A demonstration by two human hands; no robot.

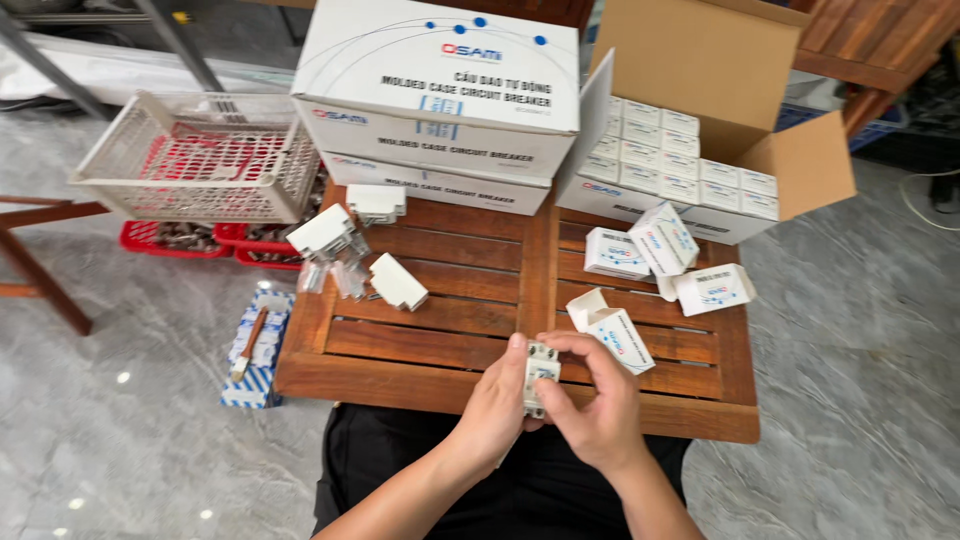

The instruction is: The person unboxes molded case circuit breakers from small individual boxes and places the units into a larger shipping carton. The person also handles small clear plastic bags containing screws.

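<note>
Both your hands grip one small white breaker at the surface's near edge.

Your left hand and right hand clasp the white breaker: blocky, pale, upright, over the slatted wooden surface rim. An opened small box lies just beside your right hand. Bare slats to the left; more small boxes sit farther back.

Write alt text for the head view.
Both hands, left hand and right hand, hold a small white circuit breaker over a slatted wooden table. Small white boxes lie nearby; behind them stands an open carton.
</note>
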